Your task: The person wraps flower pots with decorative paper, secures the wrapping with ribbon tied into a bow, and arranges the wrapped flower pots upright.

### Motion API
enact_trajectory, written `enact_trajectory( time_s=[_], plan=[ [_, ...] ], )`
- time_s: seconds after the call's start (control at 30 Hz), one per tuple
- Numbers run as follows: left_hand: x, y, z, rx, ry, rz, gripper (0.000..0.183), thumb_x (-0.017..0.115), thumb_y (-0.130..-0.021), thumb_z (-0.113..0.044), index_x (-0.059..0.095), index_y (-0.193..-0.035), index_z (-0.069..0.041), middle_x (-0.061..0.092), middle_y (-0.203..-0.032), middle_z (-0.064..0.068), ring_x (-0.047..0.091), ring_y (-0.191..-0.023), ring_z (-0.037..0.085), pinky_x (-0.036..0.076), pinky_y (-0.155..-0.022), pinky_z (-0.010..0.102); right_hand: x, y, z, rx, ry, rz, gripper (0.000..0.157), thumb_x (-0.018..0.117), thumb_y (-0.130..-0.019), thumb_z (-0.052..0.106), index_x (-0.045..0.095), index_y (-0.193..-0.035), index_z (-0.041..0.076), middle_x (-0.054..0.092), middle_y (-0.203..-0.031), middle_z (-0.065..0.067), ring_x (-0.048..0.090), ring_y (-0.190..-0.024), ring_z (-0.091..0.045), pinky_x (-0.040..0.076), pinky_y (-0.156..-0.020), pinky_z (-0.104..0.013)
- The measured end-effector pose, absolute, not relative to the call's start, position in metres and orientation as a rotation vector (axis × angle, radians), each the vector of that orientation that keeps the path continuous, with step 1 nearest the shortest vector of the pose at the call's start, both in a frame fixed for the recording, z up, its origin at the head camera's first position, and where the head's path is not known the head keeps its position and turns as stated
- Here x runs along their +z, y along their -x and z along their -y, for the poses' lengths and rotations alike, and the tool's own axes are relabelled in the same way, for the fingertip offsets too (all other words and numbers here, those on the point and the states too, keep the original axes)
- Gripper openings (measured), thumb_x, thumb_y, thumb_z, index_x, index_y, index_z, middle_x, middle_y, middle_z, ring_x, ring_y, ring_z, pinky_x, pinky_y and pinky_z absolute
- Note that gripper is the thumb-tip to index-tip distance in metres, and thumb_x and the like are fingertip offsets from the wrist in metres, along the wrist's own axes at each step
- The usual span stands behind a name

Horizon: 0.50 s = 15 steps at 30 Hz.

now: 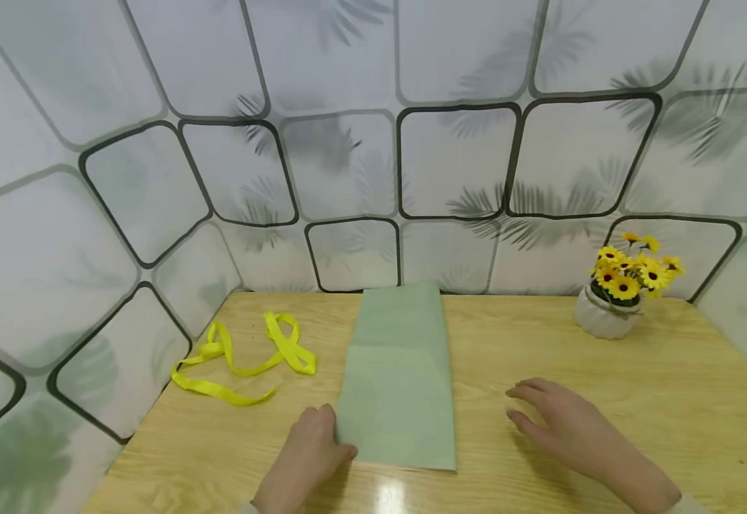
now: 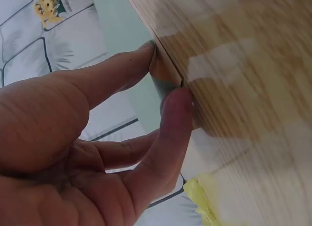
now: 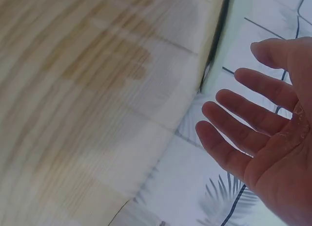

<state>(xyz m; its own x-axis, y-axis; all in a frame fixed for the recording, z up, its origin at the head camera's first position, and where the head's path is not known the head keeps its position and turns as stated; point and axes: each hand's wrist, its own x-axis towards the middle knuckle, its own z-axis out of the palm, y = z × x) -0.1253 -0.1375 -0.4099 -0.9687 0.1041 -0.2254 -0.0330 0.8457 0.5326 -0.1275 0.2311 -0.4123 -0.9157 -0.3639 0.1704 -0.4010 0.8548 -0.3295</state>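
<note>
A flat, folded sheet of pale green paper [image 1: 399, 385] lies lengthwise on the wooden table, its far end reaching the wall. Whether it is a paper bag I cannot tell. At its near left corner my left hand [image 1: 309, 446] pinches the edge. The left wrist view shows the thumb and a fingertip on either side of the corner of the green paper [image 2: 119, 21]. My right hand [image 1: 566, 428] hovers to the right of the paper, apart from it, fingers relaxed. In the right wrist view the right hand [image 3: 273, 133] holds nothing.
A crumpled yellow ribbon [image 1: 290, 350] lies in loops left of the paper. A white pot [image 1: 605, 314] with yellow flowers [image 1: 633, 275] stands at the back right. Patterned wall covering [image 1: 348, 164] closes off the table's back and sides.
</note>
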Motion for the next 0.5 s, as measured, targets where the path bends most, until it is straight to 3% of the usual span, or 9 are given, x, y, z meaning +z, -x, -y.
enact_trajectory(
  time_s=[0.23,0.5],
  plan=[
    [-0.41,0.126,0.141,0.932,-0.049,-2.714,0.038,0.085,-0.082,-0.012,0.058,-0.103,0.006,0.06,-0.087,0.011,0.058,-0.079,0.021,0.052,-0.066,0.036,-0.41,0.134,-0.217,0.515,-0.705,2.893,0.021,0.074,-0.094,0.025,0.075,-0.113,0.016,0.073,-0.111,0.003,0.072,-0.098,-0.019,0.06,-0.08,-0.04],
    [-0.412,0.121,0.149,0.943,0.004,-2.688,0.035,0.078,-0.089,-0.027,0.054,-0.102,-0.005,0.058,-0.084,0.005,0.054,-0.072,0.019,0.045,-0.06,0.033,-0.409,0.142,-0.205,0.57,-0.813,2.81,0.018,0.074,-0.094,0.02,0.075,-0.112,0.015,0.073,-0.107,0.005,0.072,-0.095,-0.016,0.061,-0.077,-0.036]
  ],
)
